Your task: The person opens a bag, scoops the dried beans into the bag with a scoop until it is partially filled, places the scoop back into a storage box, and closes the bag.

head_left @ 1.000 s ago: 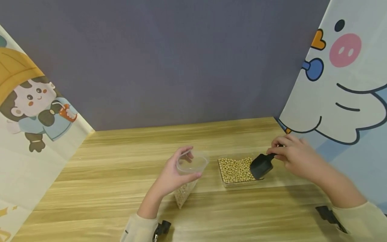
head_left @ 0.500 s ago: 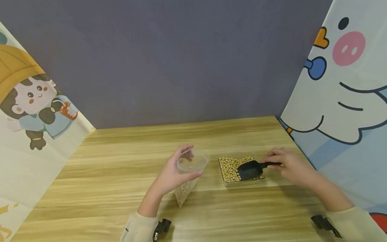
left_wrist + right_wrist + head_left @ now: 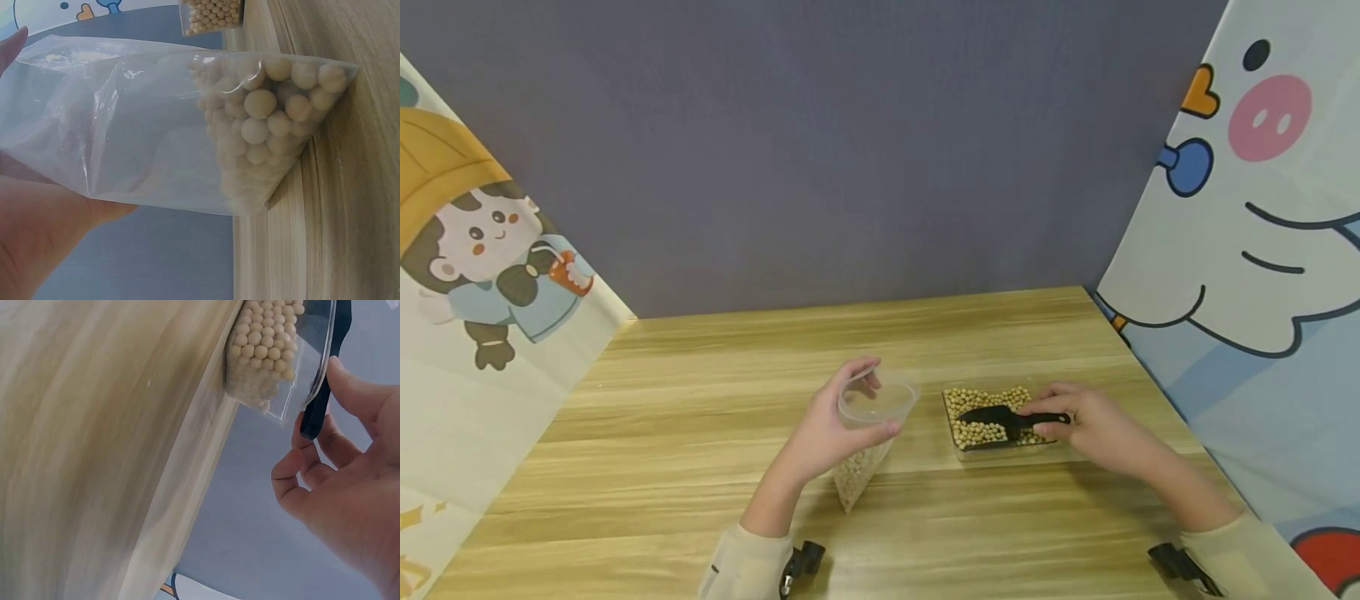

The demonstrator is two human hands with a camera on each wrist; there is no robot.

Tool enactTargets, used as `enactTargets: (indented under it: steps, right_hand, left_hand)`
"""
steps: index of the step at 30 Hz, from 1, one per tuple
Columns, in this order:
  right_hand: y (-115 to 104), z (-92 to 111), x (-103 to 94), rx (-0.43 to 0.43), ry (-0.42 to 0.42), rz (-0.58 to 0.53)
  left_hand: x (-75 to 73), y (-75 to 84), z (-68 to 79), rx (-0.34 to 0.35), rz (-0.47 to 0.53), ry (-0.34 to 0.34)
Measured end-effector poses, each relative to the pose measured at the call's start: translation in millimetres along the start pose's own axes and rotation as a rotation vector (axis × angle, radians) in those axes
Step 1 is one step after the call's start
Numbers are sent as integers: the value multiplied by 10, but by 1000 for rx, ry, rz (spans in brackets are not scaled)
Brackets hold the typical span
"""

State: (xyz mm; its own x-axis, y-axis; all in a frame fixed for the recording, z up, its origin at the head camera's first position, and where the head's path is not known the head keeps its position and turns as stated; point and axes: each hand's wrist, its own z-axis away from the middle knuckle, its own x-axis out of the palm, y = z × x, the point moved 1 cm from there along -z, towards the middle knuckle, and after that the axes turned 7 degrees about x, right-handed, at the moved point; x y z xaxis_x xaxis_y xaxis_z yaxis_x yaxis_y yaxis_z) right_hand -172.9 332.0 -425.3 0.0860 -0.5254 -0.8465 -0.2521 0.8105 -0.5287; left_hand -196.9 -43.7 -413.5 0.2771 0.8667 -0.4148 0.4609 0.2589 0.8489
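In the head view my left hand (image 3: 823, 433) grips the top of a clear plastic bag (image 3: 857, 479), its round mouth spread wide between thumb and fingers. Round pale beans (image 3: 262, 122) fill the bag's pointed lower end in the left wrist view, and that end meets the table. To the right stands a clear rectangular container (image 3: 1000, 456) of yellow beans (image 3: 970, 400). My right hand (image 3: 1093, 425) pinches the handle of a black scoop (image 3: 996, 415), whose blade is tilted and partly sunk among the beans. The right wrist view shows the scoop's handle (image 3: 315, 415) at the container's rim.
Everything sits on a wood-grain table (image 3: 700, 433). A grey panel (image 3: 850, 167) rises behind it, and cartoon-printed panels flank it on the left (image 3: 497, 250) and right (image 3: 1255, 242).
My right hand has moved left and down, bringing the scoop from the container's right side further into the beans and tilting its blade. The left hand and bag have stayed nearly still.
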Motion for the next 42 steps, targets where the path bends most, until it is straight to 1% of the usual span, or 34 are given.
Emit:
enactTargets:
  steps: [8,15,23,29,32,35,39,42]
  right_hand:
    - [-6,-12,0,38,-17,-18]
    - [18,-14,8,26,-11,-36]
    - [129,-1,25,45,-6,-125]
    - [223,11,-11,55,-2,-174]
    - [238,17,-93,37,28,-182]
    - [181,-13,-246,-3,83,-146]
    - [-38,-98,-516,-49,145,-57]
    - [-296,-180,-681,-79,151,-28]
  left_hand:
    - [-1,10,-3,4,4,-3]
    - [-2,0,21,-24,11,5]
    - [-7,7,42,-49,19,5]
    - [-10,6,49,-49,13,11]
    - [-6,7,36,-37,5,5]
    - [0,11,21,-25,-3,4]
    - [19,31,7,-16,-14,-3]
    - [44,35,-3,-16,-20,-14]
